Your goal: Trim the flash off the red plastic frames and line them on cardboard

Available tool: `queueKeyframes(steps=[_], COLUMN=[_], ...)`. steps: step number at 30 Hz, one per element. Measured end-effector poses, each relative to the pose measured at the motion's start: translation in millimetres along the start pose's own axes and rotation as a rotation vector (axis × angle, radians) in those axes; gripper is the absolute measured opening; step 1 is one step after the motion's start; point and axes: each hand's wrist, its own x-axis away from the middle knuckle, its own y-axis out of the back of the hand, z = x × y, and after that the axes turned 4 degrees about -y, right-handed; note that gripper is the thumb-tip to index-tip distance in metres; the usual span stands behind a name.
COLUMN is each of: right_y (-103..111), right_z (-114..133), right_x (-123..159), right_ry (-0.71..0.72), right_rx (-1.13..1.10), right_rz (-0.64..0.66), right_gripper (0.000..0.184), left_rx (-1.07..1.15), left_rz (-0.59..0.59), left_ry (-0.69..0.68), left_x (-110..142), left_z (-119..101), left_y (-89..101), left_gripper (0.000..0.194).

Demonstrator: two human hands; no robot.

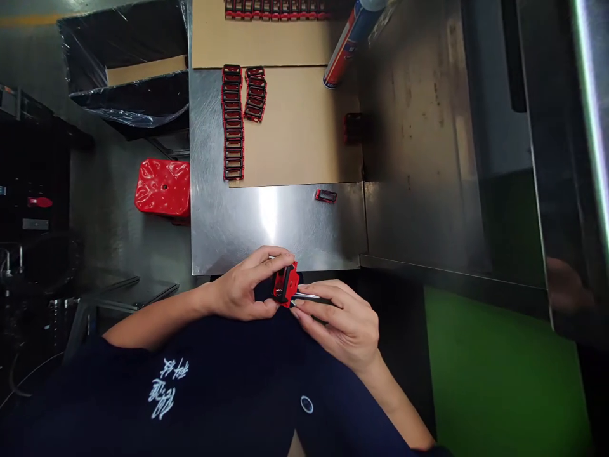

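Currently, my left hand (242, 289) grips a red-and-black part (291, 285) between thumb and fingertips, by the near edge of the metal table (214, 228). My right hand (345, 317) is closed in a pinch on a slim metal rod (308, 296) at the part's red side; whether its fingertips touch the part, I cannot tell. Beyond, a loose part (326, 197) lies near the cardboard sheet (299, 139), which bears two rows of similar parts (231, 97)

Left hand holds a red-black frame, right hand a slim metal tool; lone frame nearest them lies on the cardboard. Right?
No: the lone frame lies on the bare metal tabletop, off the cardboard, per the head view. The left hand does hold a red-black frame, the right hand a slim metal tool.
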Motion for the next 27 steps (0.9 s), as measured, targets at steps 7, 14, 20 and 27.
queueKeyframes(steps=[7,14,20,27], right_y=[-2.4,-3.6,-2.3,-2.5], right_z=[1.4,0.0,2.7,5.5], right_x=[-3.1,-2.0,-3.3,-4.4], right_ry=[0.018,0.021,0.003,0.016], right_rx=[0.038,0.072,0.084,0.119], right_rz=[-0.008,-0.005,0.030,0.078], right_gripper=[0.017,0.016,0.015,0.012], left_rx=[0.030,0.025,-0.001,-0.018], left_rz=[-0.015,-0.018,0.017,0.044], left_ry=[0.006,0.024,0.029,0.077], left_x=[0.1,0.1,0.9,2.5], left_z=[2.1,3.4,3.2,2.0], left_y=[-0.1,-0.9,1.2,3.9], left_gripper=[0.090,0.090,0.092,0.092])
